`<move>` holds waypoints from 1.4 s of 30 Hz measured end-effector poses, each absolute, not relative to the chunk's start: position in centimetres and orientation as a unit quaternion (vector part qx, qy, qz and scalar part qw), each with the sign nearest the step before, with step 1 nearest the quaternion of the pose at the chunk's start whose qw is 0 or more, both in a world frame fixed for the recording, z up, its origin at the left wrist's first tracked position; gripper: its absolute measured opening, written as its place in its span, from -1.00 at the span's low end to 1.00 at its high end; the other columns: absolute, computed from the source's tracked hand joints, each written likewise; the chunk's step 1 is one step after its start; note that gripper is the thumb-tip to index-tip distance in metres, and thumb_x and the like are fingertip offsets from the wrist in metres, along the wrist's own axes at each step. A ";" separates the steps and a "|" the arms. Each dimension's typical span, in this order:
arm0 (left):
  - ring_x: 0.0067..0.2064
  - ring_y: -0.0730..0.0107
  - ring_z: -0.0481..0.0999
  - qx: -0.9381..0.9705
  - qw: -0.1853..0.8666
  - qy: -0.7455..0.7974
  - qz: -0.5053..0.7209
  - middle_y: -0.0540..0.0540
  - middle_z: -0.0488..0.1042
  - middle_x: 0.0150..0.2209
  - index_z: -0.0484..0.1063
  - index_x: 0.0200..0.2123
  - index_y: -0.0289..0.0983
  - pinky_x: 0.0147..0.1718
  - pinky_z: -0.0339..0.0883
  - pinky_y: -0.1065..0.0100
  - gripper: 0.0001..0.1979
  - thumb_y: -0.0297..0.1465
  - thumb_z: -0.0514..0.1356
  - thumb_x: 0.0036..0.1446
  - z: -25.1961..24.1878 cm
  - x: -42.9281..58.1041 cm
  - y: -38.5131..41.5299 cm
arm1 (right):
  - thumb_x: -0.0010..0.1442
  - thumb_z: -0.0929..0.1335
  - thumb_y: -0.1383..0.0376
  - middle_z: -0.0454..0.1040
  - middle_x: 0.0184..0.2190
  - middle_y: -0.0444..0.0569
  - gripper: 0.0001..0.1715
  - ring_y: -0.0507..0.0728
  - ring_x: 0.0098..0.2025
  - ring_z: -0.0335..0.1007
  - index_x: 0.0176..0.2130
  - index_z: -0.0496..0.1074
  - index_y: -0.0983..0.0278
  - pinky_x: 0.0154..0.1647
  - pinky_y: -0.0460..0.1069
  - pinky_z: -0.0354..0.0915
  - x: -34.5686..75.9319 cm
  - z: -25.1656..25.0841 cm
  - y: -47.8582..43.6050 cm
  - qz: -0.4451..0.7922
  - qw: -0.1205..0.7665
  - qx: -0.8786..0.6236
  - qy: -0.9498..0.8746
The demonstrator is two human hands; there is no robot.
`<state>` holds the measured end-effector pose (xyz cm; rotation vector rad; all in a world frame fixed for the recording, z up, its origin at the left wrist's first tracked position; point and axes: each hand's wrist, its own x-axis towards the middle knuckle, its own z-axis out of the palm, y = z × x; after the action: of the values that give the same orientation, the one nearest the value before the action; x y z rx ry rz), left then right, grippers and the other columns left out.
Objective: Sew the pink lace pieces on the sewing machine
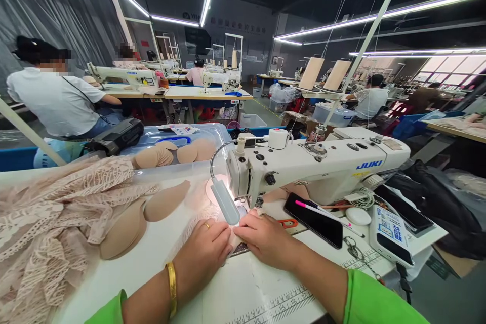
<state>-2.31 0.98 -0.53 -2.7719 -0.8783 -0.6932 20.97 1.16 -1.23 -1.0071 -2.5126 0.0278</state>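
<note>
Pale pink lace fabric (196,218) lies under the head of a white sewing machine (299,162), in the glow of a small grey lamp (226,201) on a bendy neck. My left hand (207,245), with a ring and a gold bangle, has its fingers closed on the near edge of this fabric. Just right of it, my right hand (268,238) pinches the same fabric close to the needle area. The fingertips of both hands nearly meet below the lamp. The needle and the fabric's far part are mostly hidden.
Left on the table are a heap of lace (68,207) and beige foam cups (125,230). Right of my hands lie a black phone (315,220), pens, an orange snips (287,223) and a white power pack (391,235). Behind is a clear plastic box (212,134); other people sit at machines.
</note>
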 end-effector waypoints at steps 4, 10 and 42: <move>-0.27 0.17 0.47 -0.920 0.084 -0.293 -0.244 -0.11 0.57 -0.25 0.46 -0.14 -0.28 -0.24 0.39 0.16 -0.84 -0.53 0.08 0.38 -0.7 -2.3 1.2 | 0.23 0.31 0.55 0.52 -0.22 -0.09 -0.70 0.12 -0.26 0.29 -0.18 0.49 0.20 -0.33 0.01 0.10 21.2 -1.3 1.1 0.010 0.212 -0.363 -0.907; -0.27 0.18 0.49 -0.914 0.125 -0.305 -0.237 -0.12 0.56 -0.28 0.48 -0.15 -0.28 -0.31 0.39 0.18 -0.79 -0.52 0.04 0.41 -1.1 -2.0 1.0 | 0.21 0.31 0.55 0.54 -0.19 -0.07 -0.68 0.13 -0.27 0.30 -0.14 0.48 0.20 -0.34 0.01 0.09 21.2 -1.4 1.1 0.008 0.203 -0.367 -0.908; -0.10 0.16 0.55 -0.942 0.001 -0.210 -0.261 -0.19 0.60 -0.06 0.52 -0.03 -0.21 -0.04 0.45 0.14 -0.72 -0.47 0.01 0.43 -0.9 -2.9 5.8 | 0.17 0.31 0.54 0.36 -0.32 -0.08 -0.77 0.15 -0.31 0.15 -0.26 0.31 0.22 -0.36 0.02 0.04 20.8 -1.6 1.6 -0.007 0.174 -0.430 -0.886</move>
<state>-2.87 5.78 -0.87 -2.9587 -0.6590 -0.8188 20.77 1.55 -1.62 -1.2201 -2.5118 -0.0198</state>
